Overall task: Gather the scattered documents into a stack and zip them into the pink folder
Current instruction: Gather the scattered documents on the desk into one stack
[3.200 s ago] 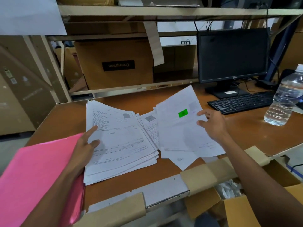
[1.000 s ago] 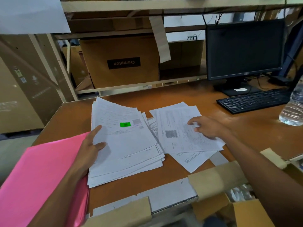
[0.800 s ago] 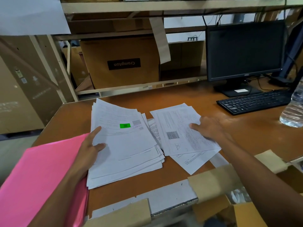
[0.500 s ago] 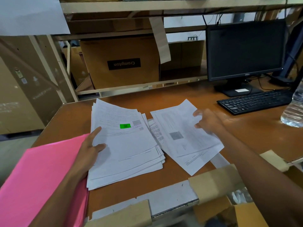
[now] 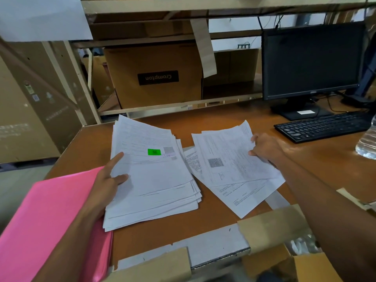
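Recorded on one brown desk [image 5: 162, 239]: one pink folder [image 5: 50, 220] at the near left, lying flat and projecting past the desk's left edge; zip not visible. Touching its right side, one fanned stack of documents [image 5: 158, 190], sheet count not determinable, bearing one green sticker [image 5: 154, 152] on the top page. One left hand [image 5: 105, 184] laid flat on the stack's left margin, index finger and thumb straight and spread, gripping nothing, wrist over the folder. Right of the stack and abutting it, one skewed cluster of loose sheets [image 5: 246, 198], at least three counted, overlapping. One right hand [image 5: 264, 148] pinching the right edge of the uppermost sheet [image 5: 223, 157], thumb on top, fingers curled beneath; that sheet's far corner curled upward. Further right: one black keyboard [image 5: 323, 125], one black monitor [image 5: 311, 62] behind it, one water bottle [image 5: 367, 143] cut off by the frame edge. On the shelf behind the desk: one cardboard box [image 5: 154, 64], label inverted.
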Action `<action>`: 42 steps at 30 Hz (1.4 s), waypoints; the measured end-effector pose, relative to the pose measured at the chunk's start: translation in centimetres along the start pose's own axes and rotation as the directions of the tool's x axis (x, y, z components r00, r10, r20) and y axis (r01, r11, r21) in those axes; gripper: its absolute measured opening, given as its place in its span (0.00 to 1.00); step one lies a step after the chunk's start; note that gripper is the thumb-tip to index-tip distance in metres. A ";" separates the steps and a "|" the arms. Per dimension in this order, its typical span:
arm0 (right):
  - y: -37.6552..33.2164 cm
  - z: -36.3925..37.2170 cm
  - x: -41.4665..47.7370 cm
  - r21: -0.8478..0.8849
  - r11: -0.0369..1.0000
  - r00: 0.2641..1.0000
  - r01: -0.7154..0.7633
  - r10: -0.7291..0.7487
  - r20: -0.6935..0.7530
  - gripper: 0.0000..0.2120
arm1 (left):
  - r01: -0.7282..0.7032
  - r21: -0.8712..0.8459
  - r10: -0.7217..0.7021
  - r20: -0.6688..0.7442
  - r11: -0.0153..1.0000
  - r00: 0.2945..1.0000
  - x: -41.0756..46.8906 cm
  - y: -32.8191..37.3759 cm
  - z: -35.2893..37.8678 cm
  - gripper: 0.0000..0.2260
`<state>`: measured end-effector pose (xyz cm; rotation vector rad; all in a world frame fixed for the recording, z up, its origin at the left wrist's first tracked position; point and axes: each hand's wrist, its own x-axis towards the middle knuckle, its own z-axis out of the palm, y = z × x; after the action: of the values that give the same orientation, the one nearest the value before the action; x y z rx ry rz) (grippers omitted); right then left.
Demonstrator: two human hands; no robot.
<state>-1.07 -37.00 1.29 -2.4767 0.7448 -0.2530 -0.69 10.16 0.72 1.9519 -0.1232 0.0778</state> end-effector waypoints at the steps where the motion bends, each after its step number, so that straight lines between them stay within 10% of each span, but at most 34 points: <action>1: 0.3 -0.1 -0.1 0.005 1.000 1.000 -0.006 0.006 0.004 0.20 | 0.003 0.001 -0.003 -0.017 1.000 1.000 0.0 0.0 -0.5 0.28; 9: 0.8 -1.5 -1.6 0.183 0.949 0.966 0.258 -0.257 -0.031 0.15 | 0.027 -0.005 -0.027 -0.100 1.000 0.995 0.0 -0.4 -2.4 0.29; 17: -0.1 0.3 -3.8 -0.051 0.958 0.953 0.282 -0.274 0.126 0.16 | 0.034 -0.003 -0.034 -0.101 0.999 0.994 -0.2 -0.2 -2.2 0.28; 22: -0.5 0.8 -5.4 -0.240 0.948 0.957 0.211 -0.150 0.248 0.37 | 0.028 -0.020 -0.030 -0.102 0.999 0.994 -0.3 -0.2 -2.1 0.29; 29: -1.1 -0.6 -5.4 0.062 0.984 0.963 0.170 -0.179 0.200 0.16 | 0.005 -0.035 -0.009 -0.110 0.999 0.994 -1.0 0.4 -1.6 0.29; 34: -0.4 -2.2 -5.6 0.279 0.955 0.991 0.105 -0.079 -0.104 0.11 | -0.015 -0.077 0.008 -0.090 0.997 0.996 -1.3 0.6 -1.1 0.29; 42: -0.4 -5.0 -4.6 0.633 0.743 0.973 0.217 -0.109 -0.205 0.08 | -0.049 -0.028 0.051 0.081 0.998 0.995 -1.3 0.6 1.4 0.28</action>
<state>-6.30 -36.36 5.65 -1.8495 0.3918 -0.6614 -2.07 8.74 0.64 1.9262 -0.2260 0.0290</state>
